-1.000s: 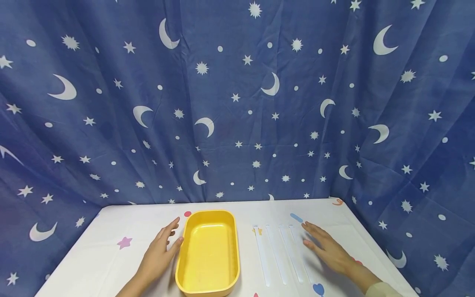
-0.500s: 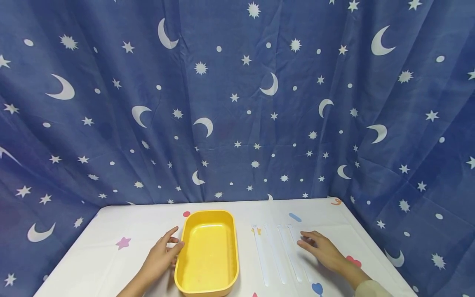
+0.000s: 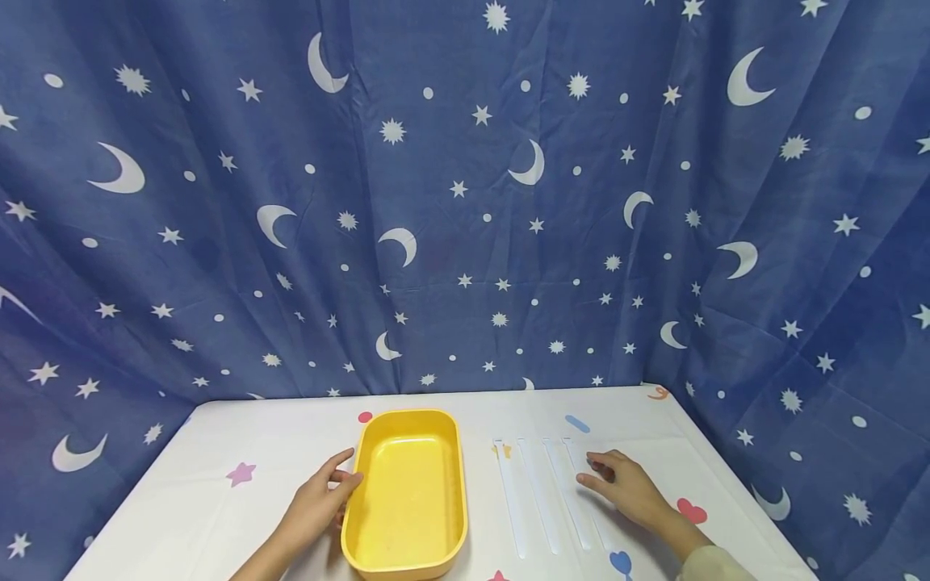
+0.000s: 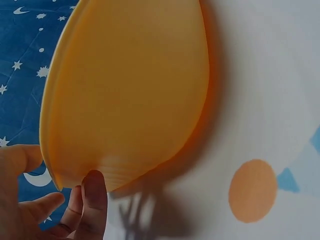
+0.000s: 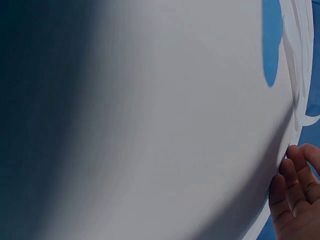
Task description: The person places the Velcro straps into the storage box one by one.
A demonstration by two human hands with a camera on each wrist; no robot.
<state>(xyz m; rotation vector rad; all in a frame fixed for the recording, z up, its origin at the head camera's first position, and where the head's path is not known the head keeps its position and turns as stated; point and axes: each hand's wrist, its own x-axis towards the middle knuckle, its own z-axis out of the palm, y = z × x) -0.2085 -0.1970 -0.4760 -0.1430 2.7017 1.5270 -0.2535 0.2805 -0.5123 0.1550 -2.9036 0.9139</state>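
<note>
A deep yellow plastic tub (image 3: 407, 516) with rounded corners stands on the white cloth. At its left side is my left hand (image 3: 314, 502), thumb right at the rim and other fingers along the outer wall. In the left wrist view, the fingertips (image 4: 94, 187) meet the tub's outer wall (image 4: 130, 90) near one end. Right of the tub lie several long, thin white strips (image 3: 539, 499), side by side, each with a small squared head at the far end. My right hand (image 3: 628, 488) hovers just right of them, fingers loosely bent and holding nothing.
The white tablecloth (image 3: 218, 516) has printed shapes, including a pink star (image 3: 241, 474), a red heart (image 3: 692, 511) and a blue balloon-like shape (image 3: 621, 563). A blue curtain (image 3: 450, 242) with moons and stars surrounds the table at the back and sides.
My left hand has moved in to the tub's left rim. The right hand has shifted slightly left and nearer to me, its fingers now more bent. The tub and strips stay put.
</note>
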